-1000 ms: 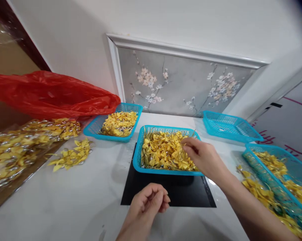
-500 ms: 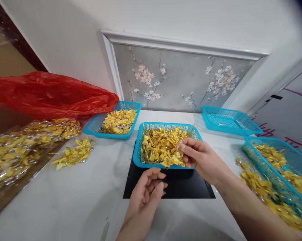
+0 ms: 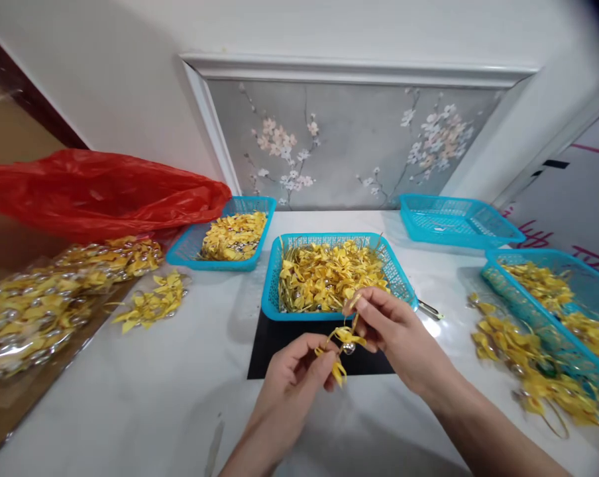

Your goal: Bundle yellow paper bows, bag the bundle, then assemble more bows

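Observation:
In front of the middle blue basket [image 3: 279, 313], both my hands are closed on a yellow ribbon charm [image 3: 348, 335] with a shiny silver ball and thin cords. My left hand [image 3: 289, 391] pinches its lower end, where yellow petals stick out below the fingers. My right hand [image 3: 401, 341] pinches the upper end, close to the basket's front right rim. Several similar yellow pieces [image 3: 329, 275] fill that basket, their cords lying along its left side. Whether one or more pieces are in my fingers I cannot tell.
A black mat [image 3: 274, 348] lies under the basket. Other blue baskets stand back left [image 3: 257, 265], back right [image 3: 458, 238] and right [image 3: 578, 258]. Loose yellow pieces [image 3: 153, 301] lie left, more [image 3: 523, 351] right. A red plastic bag [image 3: 105, 192] and a small metal tool [image 3: 431, 310] are also there.
My right hand has drawn back and down from the basket's pile with a yellow ribbon charm. My left hand, loosely curled and apart before, now pinches the charm's lower end.

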